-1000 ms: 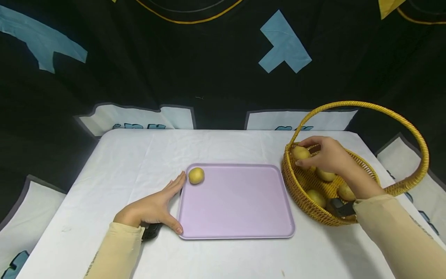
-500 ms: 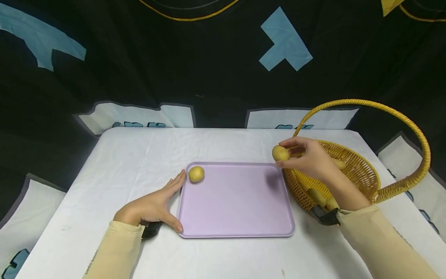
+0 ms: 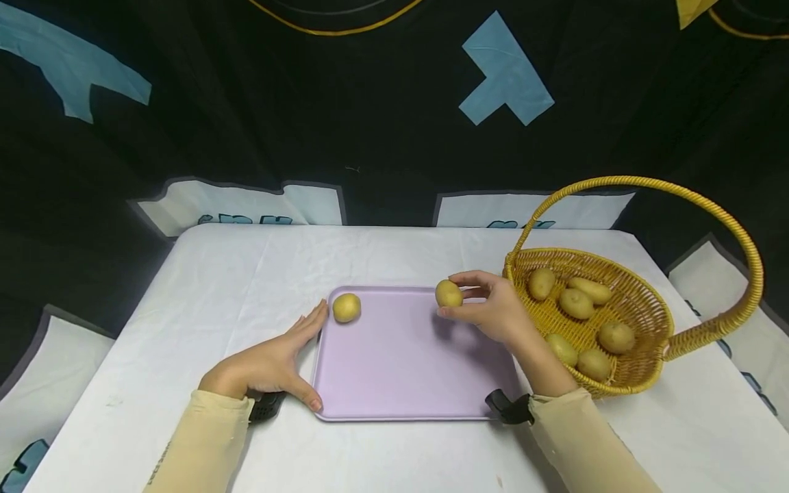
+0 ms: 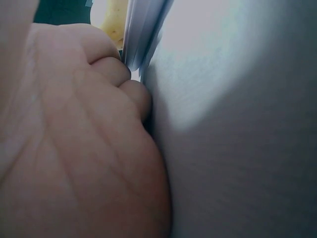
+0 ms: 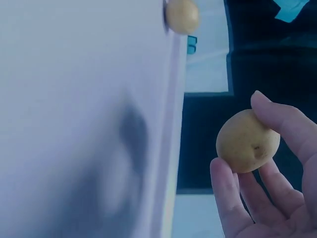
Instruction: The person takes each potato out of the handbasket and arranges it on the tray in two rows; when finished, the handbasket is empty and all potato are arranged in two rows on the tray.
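My right hand point(image 3: 493, 305) pinches a small round potato point(image 3: 448, 293) between thumb and fingertips, above the right half of a lilac tray point(image 3: 401, 370). In the right wrist view that potato point(image 5: 247, 141) shows a small dark eye, with its shadow cast on the tray. My left hand point(image 3: 271, 359) lies along the tray's left edge, thumb at the front corner and fingertips at the back corner. Another potato point(image 3: 347, 308) sits inside the tray's back left corner. The left wrist view shows the left palm point(image 4: 84, 134) on the cloth, fingers at the tray's rim.
On the right stands a yellow wicker basket point(image 3: 656, 301) with several potatoes inside; its tall handle point(image 3: 641, 180) arches up and leans right. A white cloth point(image 3: 394, 459) covers the table. Behind hangs a black curtain point(image 3: 308, 123) with blue and white shapes.
My right hand has lifted a potato out of the basket and carried it left over the tray. The left hand and the potato in the tray's corner have stayed in place.
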A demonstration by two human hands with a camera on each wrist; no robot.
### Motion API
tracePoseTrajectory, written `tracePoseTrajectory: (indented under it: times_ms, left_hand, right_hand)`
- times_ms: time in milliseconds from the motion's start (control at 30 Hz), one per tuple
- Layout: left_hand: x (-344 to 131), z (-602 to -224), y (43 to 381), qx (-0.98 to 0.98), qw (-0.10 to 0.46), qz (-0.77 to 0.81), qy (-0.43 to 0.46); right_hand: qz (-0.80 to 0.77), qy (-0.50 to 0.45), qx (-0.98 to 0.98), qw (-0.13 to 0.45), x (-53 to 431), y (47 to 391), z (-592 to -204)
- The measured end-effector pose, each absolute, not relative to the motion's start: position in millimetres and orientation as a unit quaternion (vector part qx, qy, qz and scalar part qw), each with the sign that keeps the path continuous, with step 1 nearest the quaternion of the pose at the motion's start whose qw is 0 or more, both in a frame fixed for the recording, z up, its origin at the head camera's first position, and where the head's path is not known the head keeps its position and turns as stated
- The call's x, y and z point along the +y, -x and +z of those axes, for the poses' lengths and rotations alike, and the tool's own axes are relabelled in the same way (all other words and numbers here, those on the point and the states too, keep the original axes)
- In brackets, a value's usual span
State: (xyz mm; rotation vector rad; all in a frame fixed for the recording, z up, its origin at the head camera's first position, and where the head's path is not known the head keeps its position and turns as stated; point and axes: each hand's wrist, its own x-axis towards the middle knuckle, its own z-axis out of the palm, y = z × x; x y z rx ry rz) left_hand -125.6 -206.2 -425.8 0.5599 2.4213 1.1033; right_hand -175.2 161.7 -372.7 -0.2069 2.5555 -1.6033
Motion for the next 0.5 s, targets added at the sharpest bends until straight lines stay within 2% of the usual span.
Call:
tracePoseTrajectory:
  times_ms: [500]
  left_hand:
    - [-205,-425,126,0.874,0.215,0.390,-0.196]
  right_hand:
    - [-0.589,0.020,0.805,0.060,97,173,-406]
